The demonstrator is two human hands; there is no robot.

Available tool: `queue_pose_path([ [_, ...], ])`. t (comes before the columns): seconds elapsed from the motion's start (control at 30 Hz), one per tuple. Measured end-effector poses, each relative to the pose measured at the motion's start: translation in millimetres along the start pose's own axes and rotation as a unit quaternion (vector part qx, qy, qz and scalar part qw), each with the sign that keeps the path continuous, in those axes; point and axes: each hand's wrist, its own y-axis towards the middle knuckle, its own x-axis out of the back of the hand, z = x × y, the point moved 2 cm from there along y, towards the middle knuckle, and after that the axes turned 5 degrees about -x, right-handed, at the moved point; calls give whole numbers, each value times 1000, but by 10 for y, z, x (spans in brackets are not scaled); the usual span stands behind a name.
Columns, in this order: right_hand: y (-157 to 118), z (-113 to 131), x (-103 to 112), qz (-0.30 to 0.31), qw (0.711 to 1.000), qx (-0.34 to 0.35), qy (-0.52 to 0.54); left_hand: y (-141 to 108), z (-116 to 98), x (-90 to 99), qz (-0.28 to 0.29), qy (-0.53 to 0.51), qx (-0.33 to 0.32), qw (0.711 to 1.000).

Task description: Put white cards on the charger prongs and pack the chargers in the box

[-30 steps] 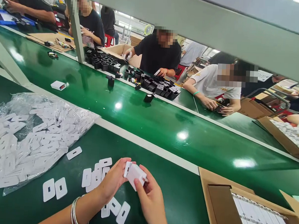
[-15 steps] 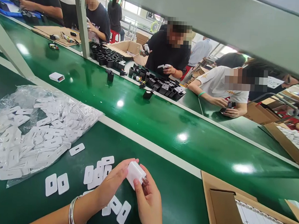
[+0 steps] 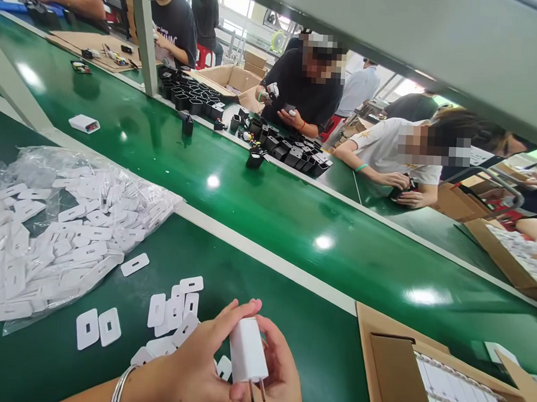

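Between my hands is a white plug-in charger [image 3: 248, 351], tilted, its two metal prongs pointing down toward me. My left hand [image 3: 204, 356], with silver bangles at the wrist, grips its left side and top end. Fingers of my right hand [image 3: 282, 369] wrap its right side from behind, near the prongs. Under and beside the left hand lie several loose white plates [image 3: 172, 316] with a rectangular slot, some partly hidden by it. Further left are two more slotted plates [image 3: 97, 329] side by side.
A clear plastic bag [image 3: 82, 233] full of white plates lies at left. An open carton [image 3: 388, 375] with white pieces in rows stands at right. Beyond runs a green conveyor belt [image 3: 267, 225] carrying a white housing [image 3: 84, 123] and black housings [image 3: 254, 158]. Several co-workers sit across it.
The charger has turned so its prongs point down toward me instead of rightward, and both hands have shifted their grip. Pieces on the belt have moved left.
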Motion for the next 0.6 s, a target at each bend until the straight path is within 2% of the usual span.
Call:
queue_pose_path([
  [0.07, -47, -40, 22, -25, 999, -26, 1, 14, -30, 11, 37, 50, -21, 998],
  [0.13, -80, -90, 53, -25, 999, -25, -22, 17, -70, 15, 55, 58, -33, 996],
  [0.3, -102, -225, 179, -24, 993, 60, -95, -13, -136, -9, -15, 31, -15, 999],
  [0.37, -113, -227, 226, -24, 990, 78, -112, -23, -147, -30, -27, 31, -22, 999],
  [0.5, -141, -64, 285, 39, 984, 95, -147, -22, -153, -32, -52, 16, -9, 998],
  [0.6, -172, 63, 303, 74, 983, 68, -155, -20, -138, -52, -33, 3, 33, 999],
])
